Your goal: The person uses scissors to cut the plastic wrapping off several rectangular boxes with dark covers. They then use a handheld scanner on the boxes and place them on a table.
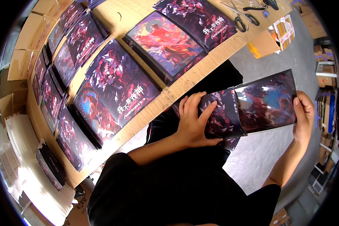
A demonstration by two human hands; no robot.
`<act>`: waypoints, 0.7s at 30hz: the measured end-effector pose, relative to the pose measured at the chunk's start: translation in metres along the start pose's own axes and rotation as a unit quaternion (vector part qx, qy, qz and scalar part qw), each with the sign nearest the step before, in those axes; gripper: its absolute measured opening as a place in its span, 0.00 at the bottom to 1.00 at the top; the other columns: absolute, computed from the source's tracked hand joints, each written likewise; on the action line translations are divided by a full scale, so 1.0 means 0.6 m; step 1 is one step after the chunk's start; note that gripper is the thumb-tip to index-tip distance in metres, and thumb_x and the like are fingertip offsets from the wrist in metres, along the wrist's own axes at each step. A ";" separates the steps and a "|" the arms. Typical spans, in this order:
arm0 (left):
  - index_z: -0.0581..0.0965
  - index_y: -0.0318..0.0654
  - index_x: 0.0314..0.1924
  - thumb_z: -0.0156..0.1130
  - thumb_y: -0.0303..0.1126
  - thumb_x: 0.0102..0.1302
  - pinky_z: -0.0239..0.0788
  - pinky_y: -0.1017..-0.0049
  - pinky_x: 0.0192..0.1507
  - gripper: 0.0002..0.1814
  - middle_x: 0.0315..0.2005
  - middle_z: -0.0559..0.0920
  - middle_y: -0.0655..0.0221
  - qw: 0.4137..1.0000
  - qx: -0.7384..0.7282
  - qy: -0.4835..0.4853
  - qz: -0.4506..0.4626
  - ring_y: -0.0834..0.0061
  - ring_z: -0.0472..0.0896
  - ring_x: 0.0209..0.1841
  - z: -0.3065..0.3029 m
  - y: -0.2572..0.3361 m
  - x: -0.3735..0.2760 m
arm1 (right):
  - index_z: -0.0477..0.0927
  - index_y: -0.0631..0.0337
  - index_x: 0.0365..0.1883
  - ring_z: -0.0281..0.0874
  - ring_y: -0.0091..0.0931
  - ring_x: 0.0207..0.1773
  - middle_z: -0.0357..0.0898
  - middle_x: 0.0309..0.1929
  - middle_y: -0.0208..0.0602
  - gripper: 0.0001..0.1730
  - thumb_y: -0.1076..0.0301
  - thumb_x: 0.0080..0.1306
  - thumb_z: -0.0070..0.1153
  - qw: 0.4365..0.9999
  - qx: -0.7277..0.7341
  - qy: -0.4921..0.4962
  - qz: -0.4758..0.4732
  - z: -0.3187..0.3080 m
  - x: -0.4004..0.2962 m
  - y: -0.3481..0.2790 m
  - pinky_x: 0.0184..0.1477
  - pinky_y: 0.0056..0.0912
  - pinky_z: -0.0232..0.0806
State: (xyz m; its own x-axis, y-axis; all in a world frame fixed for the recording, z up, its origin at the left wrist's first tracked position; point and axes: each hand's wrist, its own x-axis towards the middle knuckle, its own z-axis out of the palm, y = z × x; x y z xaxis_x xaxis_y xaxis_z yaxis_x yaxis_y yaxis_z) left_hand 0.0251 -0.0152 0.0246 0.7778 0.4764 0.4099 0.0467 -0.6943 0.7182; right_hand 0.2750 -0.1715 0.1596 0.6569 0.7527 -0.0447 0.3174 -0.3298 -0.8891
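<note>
My left hand (194,121) lies with fingers spread over a dark printed sleeve (224,113) above my lap, holding it down. A glossy dark art print (267,99) with red and blue figures sticks out of the sleeve's right end. At the print's outer right edge, my right hand (302,117) grips it between thumb and fingers. Part of another dark printed piece (230,143) shows beneath the sleeve. How far the print reaches inside is hidden.
A wooden table (193,76) carries stacks of printed sleeves (124,82) and a bright red print (166,42). Scissors (244,21) and pliers (255,9) lie at its far right corner. A cardboard box (264,43) stands beyond. White paper stacks (36,169) stand at left.
</note>
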 end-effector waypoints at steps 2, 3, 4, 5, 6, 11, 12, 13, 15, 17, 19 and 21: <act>0.66 0.42 0.59 0.77 0.50 0.27 0.49 0.47 0.57 0.54 0.57 0.62 0.48 1.000 -0.021 -0.003 -0.016 0.48 0.62 0.59 0.000 -0.002 -0.002 | 0.76 0.67 0.40 0.63 0.14 0.37 0.71 0.34 0.22 0.09 0.69 0.68 0.50 1.000 -0.012 -0.001 0.008 -0.013 -0.003 0.002 0.43 0.15 0.55; 0.67 0.45 0.60 0.76 0.49 0.26 0.48 0.46 0.58 0.54 0.57 0.62 0.49 0.999 -0.033 -0.006 -0.036 0.49 0.61 0.60 -0.002 -0.003 -0.005 | 0.76 0.67 0.40 0.64 0.14 0.39 0.71 0.35 0.23 0.09 0.70 0.68 0.51 1.000 -0.016 0.003 0.008 -0.015 -0.005 0.007 0.45 0.16 0.56; 0.67 0.45 0.60 0.76 0.49 0.27 0.48 0.47 0.59 0.54 0.57 0.62 0.49 0.999 -0.034 -0.005 -0.036 0.49 0.61 0.61 -0.005 -0.002 -0.004 | 0.76 0.67 0.41 0.65 0.15 0.40 0.71 0.37 0.24 0.09 0.70 0.67 0.51 1.000 -0.017 0.004 0.003 -0.014 -0.004 0.012 0.46 0.16 0.57; 0.67 0.45 0.60 0.76 0.50 0.28 0.47 0.47 0.60 0.53 0.57 0.62 0.49 0.998 -0.042 -0.006 -0.040 0.49 0.60 0.61 -0.003 -0.004 -0.009 | 0.76 0.67 0.39 0.65 0.15 0.38 0.71 0.35 0.24 0.08 0.71 0.67 0.51 0.999 -0.021 0.042 -0.021 -0.003 -0.004 0.021 0.44 0.16 0.57; 0.67 0.45 0.60 0.76 0.50 0.28 0.48 0.47 0.59 0.53 0.57 0.62 0.48 0.998 -0.037 -0.013 -0.045 0.48 0.61 0.60 -0.003 -0.005 -0.013 | 0.75 0.67 0.38 0.64 0.14 0.36 0.71 0.34 0.24 0.07 0.71 0.67 0.51 0.996 -0.021 0.077 -0.047 0.004 -0.005 0.029 0.41 0.15 0.58; 0.64 0.44 0.62 0.75 0.52 0.32 0.44 0.49 0.62 0.54 0.57 0.61 0.48 0.997 -0.052 -0.016 -0.061 0.48 0.59 0.61 -0.008 -0.003 -0.032 | 0.67 0.68 0.53 0.69 0.21 0.48 0.71 0.46 0.35 0.17 0.74 0.67 0.48 0.993 0.104 0.001 -0.064 0.019 -0.005 0.021 0.54 0.22 0.58; 0.64 0.44 0.62 0.75 0.52 0.32 0.43 0.49 0.62 0.54 0.58 0.60 0.48 0.996 -0.057 -0.005 -0.066 0.47 0.59 0.61 -0.010 -0.002 -0.034 | 0.66 0.69 0.55 0.68 0.22 0.49 0.71 0.46 0.36 0.18 0.75 0.67 0.47 0.992 0.112 0.000 -0.065 0.026 -0.004 0.010 0.56 0.23 0.58; 0.63 0.43 0.62 0.75 0.52 0.32 0.43 0.49 0.62 0.54 0.58 0.60 0.48 0.996 -0.063 0.003 -0.070 0.47 0.58 0.61 -0.014 -0.001 -0.037 | 0.65 0.69 0.56 0.68 0.23 0.51 0.71 0.47 0.36 0.20 0.76 0.66 0.46 0.991 0.121 0.001 -0.065 0.031 -0.003 0.003 0.57 0.24 0.58; 0.63 0.42 0.63 0.75 0.52 0.32 0.44 0.50 0.62 0.55 0.58 0.60 0.48 0.994 -0.066 0.018 -0.089 0.47 0.58 0.61 -0.018 0.002 -0.044 | 0.67 0.70 0.57 0.69 0.26 0.55 0.72 0.51 0.40 0.20 0.76 0.67 0.44 0.989 0.110 -0.012 -0.096 0.031 0.007 0.000 0.60 0.28 0.58; 0.62 0.41 0.63 0.75 0.52 0.32 0.45 0.51 0.62 0.55 0.58 0.59 0.47 0.992 -0.068 0.033 -0.103 0.46 0.57 0.61 -0.022 0.003 -0.047 | 0.68 0.71 0.56 0.69 0.27 0.55 0.72 0.53 0.42 0.19 0.74 0.68 0.44 0.989 0.064 0.030 -0.127 0.039 0.009 0.004 0.60 0.29 0.58; 0.62 0.40 0.63 0.76 0.51 0.32 0.46 0.52 0.62 0.56 0.58 0.59 0.47 0.990 -0.075 0.047 -0.109 0.46 0.57 0.61 -0.027 0.005 -0.047 | 0.69 0.72 0.56 0.73 0.29 0.51 0.73 0.53 0.45 0.19 0.71 0.69 0.44 0.985 0.001 0.051 -0.167 0.078 -0.003 -0.018 0.55 0.30 0.64; 0.61 0.40 0.63 0.77 0.51 0.31 0.47 0.52 0.62 0.57 0.59 0.59 0.47 0.989 -0.082 0.059 -0.108 0.45 0.57 0.62 -0.028 0.006 -0.048 | 0.69 0.72 0.56 0.75 0.29 0.49 0.73 0.52 0.44 0.19 0.69 0.70 0.45 0.980 -0.055 0.062 -0.178 0.102 -0.018 -0.035 0.52 0.30 0.67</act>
State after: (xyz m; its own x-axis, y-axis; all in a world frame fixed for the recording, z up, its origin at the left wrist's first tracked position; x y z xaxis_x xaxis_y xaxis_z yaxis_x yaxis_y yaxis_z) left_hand -0.0078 -0.0222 0.0249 0.6813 0.6710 0.2927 0.0937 -0.4765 0.8742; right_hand 0.2195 -0.1377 0.1511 0.5672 0.7580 0.3221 0.6096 -0.1234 -0.7831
